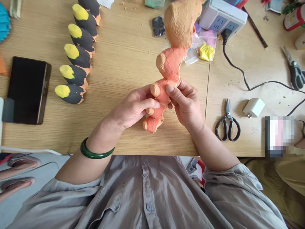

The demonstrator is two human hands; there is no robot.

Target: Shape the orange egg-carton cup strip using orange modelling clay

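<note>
- The lobed piece [172, 62] stands in the centre of the frame and runs up to its top edge; it is a chain of rounded bulges, broad above and narrowing downward; the top bulge is tan and pitted, like a rough crust; the lower ones wear a smoother coral-orange coat, with grainy tan knobs left bare along the left side and a ragged edge on the right.
- The left hand [135, 106] grips the piece's lower left side, thumb laid across the front near a small knob; a glossy dark-green bangle [96, 153] circles that forearm.
- The right hand [187, 103] grips from the other side, thumb pressed flat on the coral surface, fingers curled partly out of sight behind it.
- The table [126, 63] is pale wood with fine grain; at upper left lies a row of matt black, egg-like shapes [77, 57], most capped in bright yellow, with jagged tan edges.
- At upper right, soft yellow clay [206, 52] sits in a clear, crinkled bag near a hard white power strip [222, 19]; at right, steel-bladed scissors [228, 122] with black looped handles lie beside a boxy white adapter [254, 107].
</note>
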